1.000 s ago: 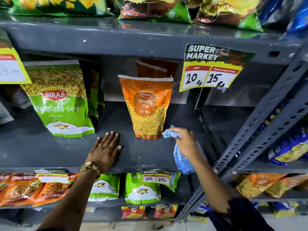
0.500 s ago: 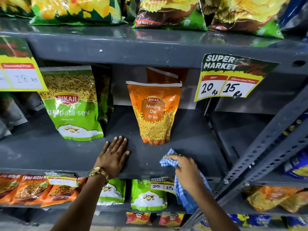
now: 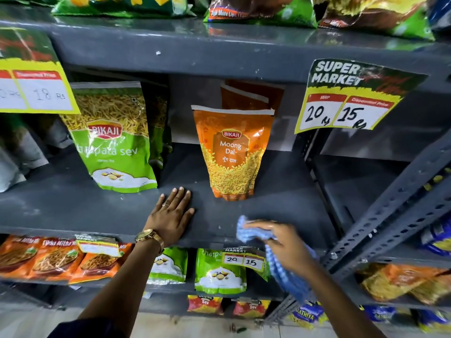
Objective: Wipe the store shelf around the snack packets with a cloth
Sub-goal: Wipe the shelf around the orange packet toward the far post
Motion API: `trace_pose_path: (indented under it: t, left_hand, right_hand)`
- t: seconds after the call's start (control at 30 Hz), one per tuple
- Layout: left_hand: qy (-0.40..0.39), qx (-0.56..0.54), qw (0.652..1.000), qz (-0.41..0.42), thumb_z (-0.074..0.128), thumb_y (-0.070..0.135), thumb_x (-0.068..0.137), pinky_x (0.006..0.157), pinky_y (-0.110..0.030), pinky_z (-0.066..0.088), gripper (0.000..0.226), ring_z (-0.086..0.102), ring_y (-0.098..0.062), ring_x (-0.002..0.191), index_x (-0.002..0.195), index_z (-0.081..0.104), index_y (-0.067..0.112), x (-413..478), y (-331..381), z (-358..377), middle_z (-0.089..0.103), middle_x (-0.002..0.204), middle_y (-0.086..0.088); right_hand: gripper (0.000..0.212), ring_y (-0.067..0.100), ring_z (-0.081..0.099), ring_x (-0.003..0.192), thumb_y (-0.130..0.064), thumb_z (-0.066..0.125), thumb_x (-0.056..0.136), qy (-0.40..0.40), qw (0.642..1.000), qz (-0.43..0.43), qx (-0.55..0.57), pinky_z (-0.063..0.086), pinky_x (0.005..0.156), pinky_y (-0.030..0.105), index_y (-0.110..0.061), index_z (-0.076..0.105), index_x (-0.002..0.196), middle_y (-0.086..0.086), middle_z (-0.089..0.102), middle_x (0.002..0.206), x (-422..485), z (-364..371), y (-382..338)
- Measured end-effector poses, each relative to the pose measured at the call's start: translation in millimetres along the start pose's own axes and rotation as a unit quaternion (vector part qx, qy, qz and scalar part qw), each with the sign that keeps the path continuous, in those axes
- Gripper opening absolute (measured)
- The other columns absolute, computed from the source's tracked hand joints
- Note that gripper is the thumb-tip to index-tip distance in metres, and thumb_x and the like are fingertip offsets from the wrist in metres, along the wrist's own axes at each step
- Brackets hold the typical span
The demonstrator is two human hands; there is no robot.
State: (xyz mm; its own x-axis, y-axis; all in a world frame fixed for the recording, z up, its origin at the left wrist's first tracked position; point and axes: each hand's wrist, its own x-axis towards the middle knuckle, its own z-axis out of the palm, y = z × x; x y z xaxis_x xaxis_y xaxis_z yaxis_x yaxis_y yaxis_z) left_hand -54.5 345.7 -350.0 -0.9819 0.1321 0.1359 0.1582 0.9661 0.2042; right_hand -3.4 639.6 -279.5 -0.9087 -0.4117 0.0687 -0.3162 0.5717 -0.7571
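Note:
The grey metal shelf [image 3: 73, 211] holds an upright orange Moong Dal packet [image 3: 231, 152] in the middle and a green sev packet [image 3: 114, 140] to its left. My right hand [image 3: 285, 245] grips a blue checked cloth [image 3: 249, 231] and presses it on the shelf near the front edge, below and right of the orange packet. Part of the cloth hangs down past the edge. My left hand [image 3: 170, 215] lies flat on the shelf between the two packets, fingers spread, with a watch on the wrist.
A second orange packet [image 3: 251, 93] stands behind the first. Price tags [image 3: 351, 98] hang from the shelf above. Lower shelves carry more snack packets [image 3: 214, 272]. A slotted metal upright [image 3: 395, 215] runs diagonally at the right, close to my right hand.
My right hand has drawn the cloth from beside the orange packet's base down to the shelf's front edge. The left hand has stayed flat in place. The view has shifted.

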Motion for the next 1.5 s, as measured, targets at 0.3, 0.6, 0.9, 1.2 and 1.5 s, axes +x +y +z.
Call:
trace_pose_path:
  t: [0.3, 0.6, 0.9, 1.2, 1.5]
  left_hand:
    - [0.000, 0.012, 1.000, 0.005, -0.002, 0.058, 0.081, 0.117, -0.036, -0.005, 0.078, -0.001, -0.012, 0.143, 0.148, 0.012, 0.019, 2, -2, 4, 0.008, 0.157, -0.001]
    - [-0.055, -0.457, 0.874, -0.157, 0.049, 0.033, 0.094, 0.113, -0.031, 0.000, 0.048, 0.000, -0.018, 0.144, 0.141, 0.037, 0.027, 14, -16, -11, 0.024, 0.153, 0.003]
    - [-0.068, -0.487, 0.867, -0.081, 0.045, 0.009, 0.095, 0.119, -0.041, 0.003, 0.043, 0.017, -0.018, 0.143, 0.138, 0.039, 0.008, 11, -16, -29, 0.032, 0.149, -0.007]
    - [-0.117, -0.521, 0.845, -0.040, 0.040, 0.012, 0.097, 0.109, -0.021, 0.023, 0.034, 0.036, -0.008, 0.130, 0.129, 0.050, 0.007, 2, -21, -53, 0.037, 0.140, 0.005]
    - [-0.054, -0.450, 0.890, 0.051, 0.052, 0.023, 0.090, 0.090, -0.019, 0.047, 0.026, 0.062, -0.005, 0.105, 0.109, 0.069, 0.019, -63, -74, -74, 0.070, 0.111, 0.012]
  right_hand:
    - [0.048, 0.024, 0.051, 0.122, 0.003, 0.043, 0.074, 0.274, 0.938, 0.164, -0.134, 0.032, 0.109, 0.030, -0.011, 0.060, 0.118, 0.008, 0.061, 0.127, -18, 21, 49]
    - [0.065, 0.019, 0.035, 0.133, 0.002, 0.044, 0.061, 0.202, 0.975, 0.081, -0.053, 0.012, 0.115, 0.029, -0.017, 0.056, 0.122, 0.005, 0.054, 0.135, 22, 132, -36]
    - [0.045, 0.004, 0.052, 0.118, -0.012, 0.043, 0.070, 0.085, 0.983, 0.021, 0.163, 0.036, 0.108, 0.027, -0.019, 0.066, 0.108, -0.001, 0.066, 0.119, -7, 142, -80]
    - [0.048, 0.027, 0.066, 0.098, 0.017, 0.048, 0.068, 0.332, 0.917, 0.203, -0.087, 0.042, 0.092, 0.027, -0.007, 0.065, 0.106, 0.014, 0.070, 0.108, -16, 42, -6]
    - [0.057, 0.018, 0.054, 0.119, 0.003, 0.043, 0.064, 0.160, 0.980, 0.096, -0.071, 0.031, 0.107, 0.022, -0.019, 0.063, 0.112, 0.003, 0.064, 0.122, 48, 170, -84]
